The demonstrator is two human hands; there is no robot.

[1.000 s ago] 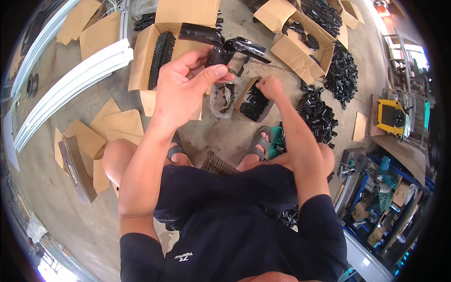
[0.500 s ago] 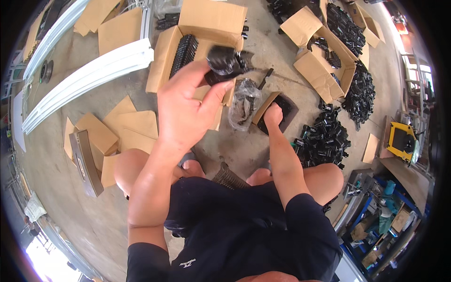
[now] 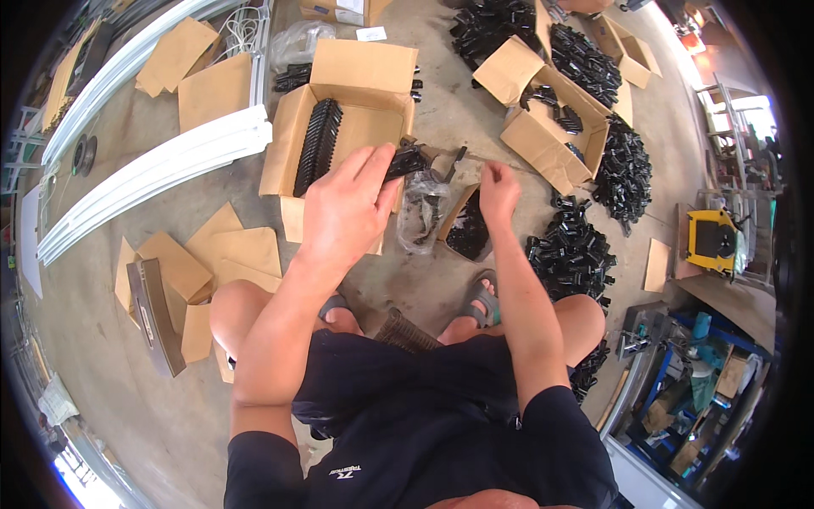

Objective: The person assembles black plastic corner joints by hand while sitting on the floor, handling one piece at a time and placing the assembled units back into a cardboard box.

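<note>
My left hand (image 3: 346, 204) grips a glossy black plastic part (image 3: 406, 163) between thumb and fingers, above the near right corner of a large open cardboard box (image 3: 363, 64). Inside that box, a neat row of black parts (image 3: 319, 148) stands along the left side. My right hand (image 3: 498, 193) is raised with its fingertips pinched together; anything in them is too small to make out. Just left of and below it is a small open box (image 3: 448, 222) of tiny dark pieces (image 3: 471, 231). A clear plastic bag (image 3: 422, 216) with dark contents lies between the two boxes.
Heaps of black parts (image 3: 572, 250) lie on the concrete floor at the right, beside another open carton (image 3: 543, 148). Long white rails (image 3: 161, 165) and flattened cardboard (image 3: 233, 246) lie at the left. A blue-framed shelf (image 3: 678, 399) stands at the lower right.
My right hand has come up out of the small box, fingertips pinched. The left hand has lowered slightly, turning the black part. The view has shifted a little.
</note>
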